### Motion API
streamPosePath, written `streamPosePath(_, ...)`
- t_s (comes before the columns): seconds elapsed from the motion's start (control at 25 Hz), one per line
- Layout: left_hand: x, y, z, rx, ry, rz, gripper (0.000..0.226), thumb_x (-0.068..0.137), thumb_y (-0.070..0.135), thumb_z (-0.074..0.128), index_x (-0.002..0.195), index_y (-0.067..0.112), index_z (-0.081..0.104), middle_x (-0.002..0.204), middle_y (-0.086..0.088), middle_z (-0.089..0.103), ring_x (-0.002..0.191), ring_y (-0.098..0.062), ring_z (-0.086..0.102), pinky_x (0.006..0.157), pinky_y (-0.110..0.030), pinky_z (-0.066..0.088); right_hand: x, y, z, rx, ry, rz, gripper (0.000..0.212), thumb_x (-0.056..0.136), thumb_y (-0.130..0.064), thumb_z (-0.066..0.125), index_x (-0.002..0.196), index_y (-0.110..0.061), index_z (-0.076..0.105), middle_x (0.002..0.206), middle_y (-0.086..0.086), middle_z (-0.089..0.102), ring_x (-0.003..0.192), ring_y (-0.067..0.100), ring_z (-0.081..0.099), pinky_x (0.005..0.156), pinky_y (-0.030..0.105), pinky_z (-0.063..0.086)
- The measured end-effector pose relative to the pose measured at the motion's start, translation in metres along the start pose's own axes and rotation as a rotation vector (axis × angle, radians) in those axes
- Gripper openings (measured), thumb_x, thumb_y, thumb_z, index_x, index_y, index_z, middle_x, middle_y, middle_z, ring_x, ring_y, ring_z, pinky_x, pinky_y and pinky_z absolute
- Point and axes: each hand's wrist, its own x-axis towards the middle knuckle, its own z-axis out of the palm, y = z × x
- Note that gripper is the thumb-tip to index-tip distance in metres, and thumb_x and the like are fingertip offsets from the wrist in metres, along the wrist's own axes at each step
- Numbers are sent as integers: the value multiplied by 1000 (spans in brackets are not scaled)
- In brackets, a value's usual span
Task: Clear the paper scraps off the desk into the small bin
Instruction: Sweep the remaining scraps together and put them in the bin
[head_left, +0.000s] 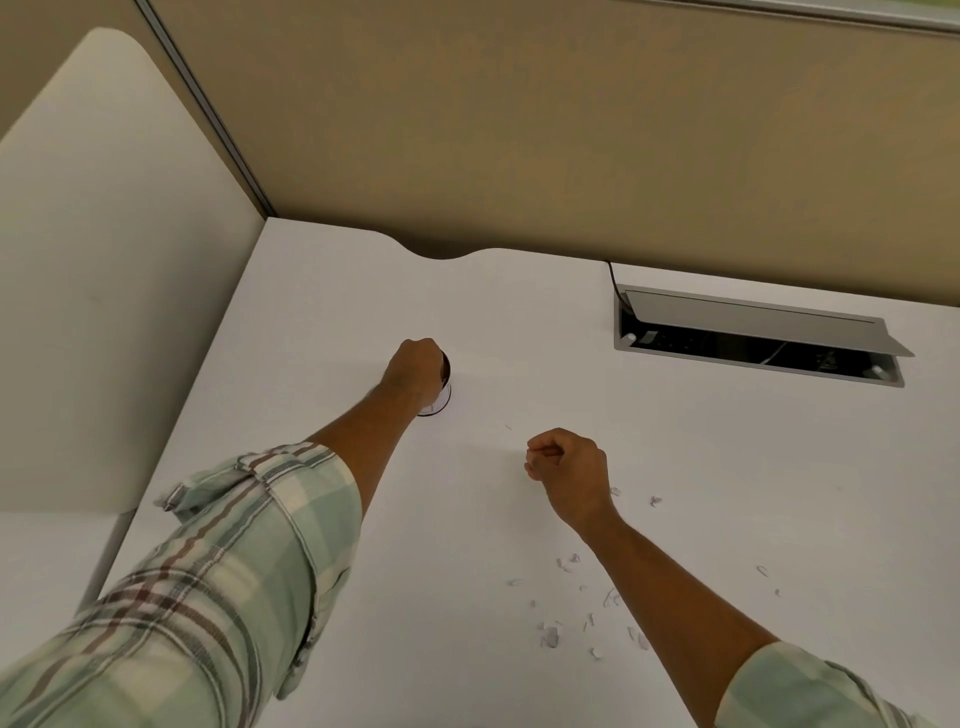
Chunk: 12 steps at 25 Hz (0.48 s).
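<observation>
Paper scraps (571, 613) scattered nearest; left hand (413, 376) clasping upright small bin (443, 387); right hand (569, 475) fisted.

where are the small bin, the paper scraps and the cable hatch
small bin (443, 396): head view, visible side below left hand
paper scraps (550, 636): head view, largest scrap near front
cable hatch (748, 322): head view, raised grey lid

The desk (519, 322) is plain white, and the paper scraps (550, 635) on it are white with a faint lilac tint. Both sleeves (234, 561) are pale green plaid crossed with cream and brown stripes. The partition (519, 130) is tan.
</observation>
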Motion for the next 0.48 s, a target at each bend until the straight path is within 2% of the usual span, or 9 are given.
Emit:
streamPosePath(0.16,-4,3,-7,16,-8,34,23,96,8,55,115,-1,65,125,-18,67,119,-35,62,90,-34,52,-6,11,-1,9,-35,-5,36,85,3,58,79,-30,71,71,-8,74,68,15,74,71,30,63)
streamPosePath(0.32,-13,4,-23,-58,50,64,23,89,3,60,108,2,73,111,-16,73,107,-31,68,89,-37,59,-10,20,2,-165,-58,-77,27,89,-3,57,86,-23,74,77,-10,73,75,10,70,70,26,59)
streamPosePath(0.4,-17,4,-26,-120,94,54,19,88,5,62,101,3,76,102,-16,75,97,-31,71,85,-40,61,-7,18,3,-303,-81,-126,26,94,-7,53,95,-20,75,92,-6,75,88,14,71,78,27,58)
streamPosePath(0.48,-19,3,-24,-213,135,40,16,90,2,60,91,2,76,90,-14,76,83,-28,74,77,-41,64,2,15,4,-464,-136,-182,31,100,-11,48,120,-18,70,122,0,71,115,18,65,99,28,51)
